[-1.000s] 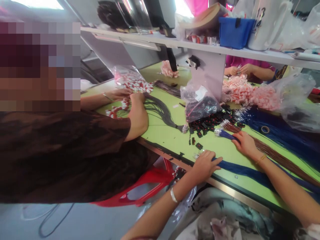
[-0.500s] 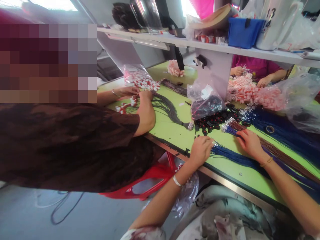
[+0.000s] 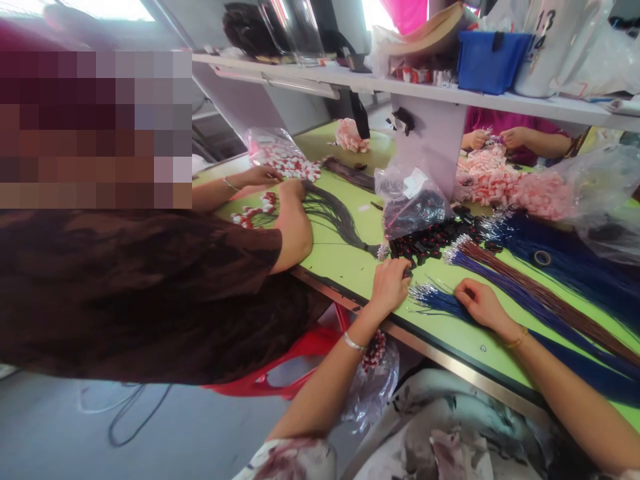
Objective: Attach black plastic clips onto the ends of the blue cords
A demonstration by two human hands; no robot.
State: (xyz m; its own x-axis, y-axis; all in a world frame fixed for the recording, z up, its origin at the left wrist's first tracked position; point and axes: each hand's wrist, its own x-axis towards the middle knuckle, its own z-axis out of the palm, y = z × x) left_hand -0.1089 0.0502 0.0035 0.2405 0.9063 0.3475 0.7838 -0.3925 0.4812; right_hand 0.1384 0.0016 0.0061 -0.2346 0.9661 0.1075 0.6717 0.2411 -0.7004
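Left hand (image 3: 390, 287) by table edge (image 3: 470, 372), right hand (image 3: 483, 305) at blue wires (image 3: 441, 302) — curled, grips unclear, tabletop (image 3: 340, 263) stretching leftward

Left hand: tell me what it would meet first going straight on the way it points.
The left hand would likely meet the pile of black parts first, though its height above the table is hard to judge.

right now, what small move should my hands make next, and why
Perhaps draw one of the near blue wires toward the left hand: the right hand is at that bundle, and a dark piece seems pinched in the left fingertips.
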